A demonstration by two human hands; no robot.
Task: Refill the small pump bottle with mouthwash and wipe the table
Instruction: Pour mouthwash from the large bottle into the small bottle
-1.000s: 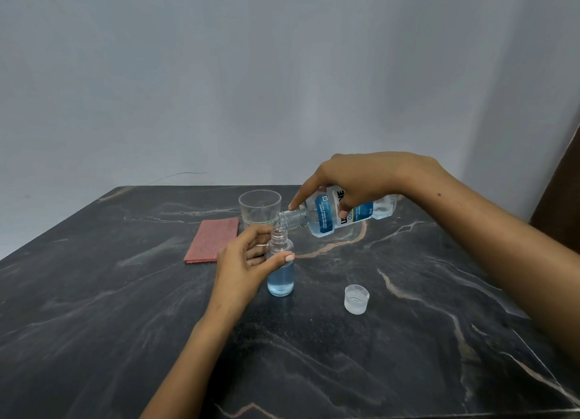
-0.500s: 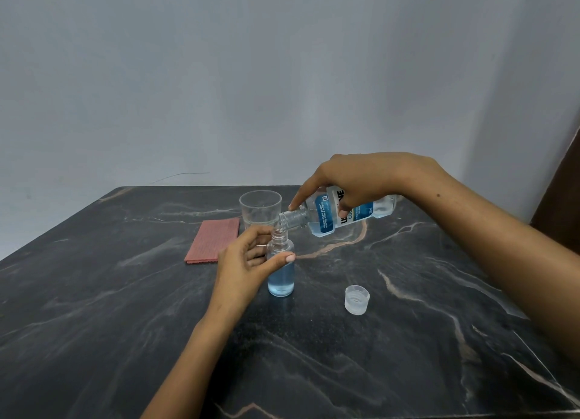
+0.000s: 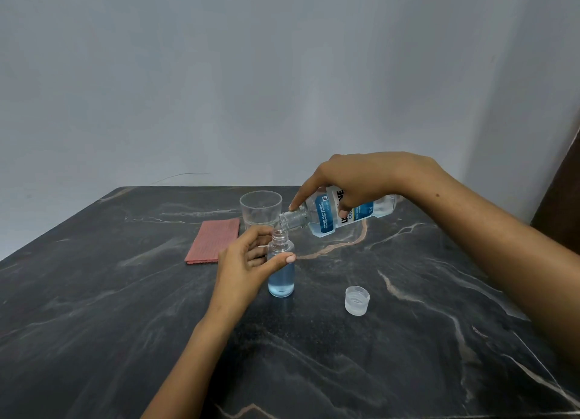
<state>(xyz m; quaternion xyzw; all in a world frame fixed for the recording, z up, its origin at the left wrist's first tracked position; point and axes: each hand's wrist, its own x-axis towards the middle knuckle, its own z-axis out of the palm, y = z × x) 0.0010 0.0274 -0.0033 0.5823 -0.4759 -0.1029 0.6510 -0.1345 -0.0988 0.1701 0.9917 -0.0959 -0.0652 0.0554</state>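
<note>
A small clear bottle [image 3: 281, 277] stands upright on the dark marble table [image 3: 408, 340], roughly half full of blue liquid, its neck open with no pump on it. My left hand [image 3: 248, 261] grips it around the upper part. My right hand [image 3: 361, 180] holds the larger mouthwash bottle [image 3: 326, 218] tipped almost flat, its open mouth right over the small bottle's neck. A thin stream passes between them. The mouthwash bottle's clear cap [image 3: 357, 300] lies on the table to the right.
A clear empty glass [image 3: 260, 210] stands just behind the small bottle. A folded pink cloth [image 3: 213, 240] lies left of the glass. A grey wall runs behind the table, and something dark brown shows at the right edge.
Both hands and both bottles hold nearly the same pose. The level of blue liquid in the small bottle looks a little higher.
</note>
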